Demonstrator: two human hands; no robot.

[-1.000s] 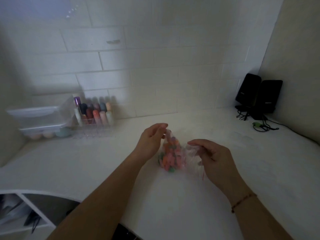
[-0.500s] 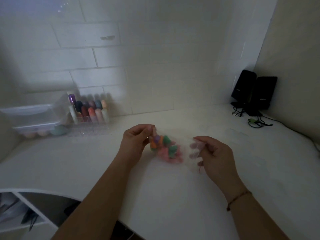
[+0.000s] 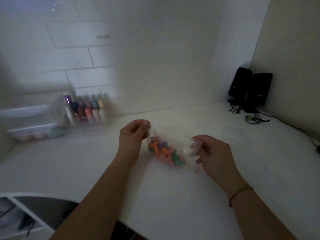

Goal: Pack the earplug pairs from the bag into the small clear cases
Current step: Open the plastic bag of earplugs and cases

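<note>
Holding above white countertop [image 3: 173,196]: small clear plastic zip bag [image 3: 174,149], stretched slantwise between both hands. Left hand [image 3: 132,137] pinching upper left corner between thumb and fingertips; right hand [image 3: 213,154] pinching red-striped zip edge at lower right. Inside bag: heap of foam earplugs [image 3: 165,154], orange, pink, green, purple. Against tiled wall, far left: clear organiser of coloured bottles [image 3: 88,111]. Far right corner: pair of black speakers [image 3: 251,89]. Clear cases not discernible.
</note>
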